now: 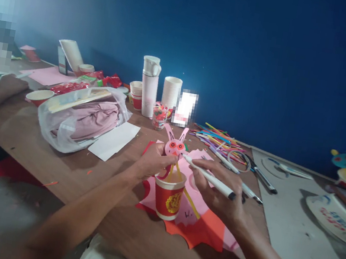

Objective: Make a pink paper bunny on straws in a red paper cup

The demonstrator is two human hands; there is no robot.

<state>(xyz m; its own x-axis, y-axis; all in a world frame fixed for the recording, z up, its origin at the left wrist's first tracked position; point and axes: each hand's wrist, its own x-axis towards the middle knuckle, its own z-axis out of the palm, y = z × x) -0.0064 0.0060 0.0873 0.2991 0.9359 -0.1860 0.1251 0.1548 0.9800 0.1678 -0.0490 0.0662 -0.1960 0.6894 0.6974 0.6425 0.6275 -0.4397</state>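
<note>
A pink paper rabbit head [175, 148] with long ears and orange-ringed eyes is pinched in my left hand [152, 161]. Yellow strips lead from below it into a red and white paper cup [167, 198] with a gold emblem. My right hand [220, 191] grips a white marker [209, 177] with a black end, its tip close to the rabbit's cheek; whether it touches, I cannot tell. Under the cup lie pink and orange paper cutouts [206, 231] with scalloped edges.
Colourful sticks [220, 139], a tape roll [238, 161] and a box cutter [262, 174] lie at right. Behind stand a white bottle [149, 93] and stacked cups [171, 92]. A plastic bag [84, 122] sits at left, near another person's hand [10, 86].
</note>
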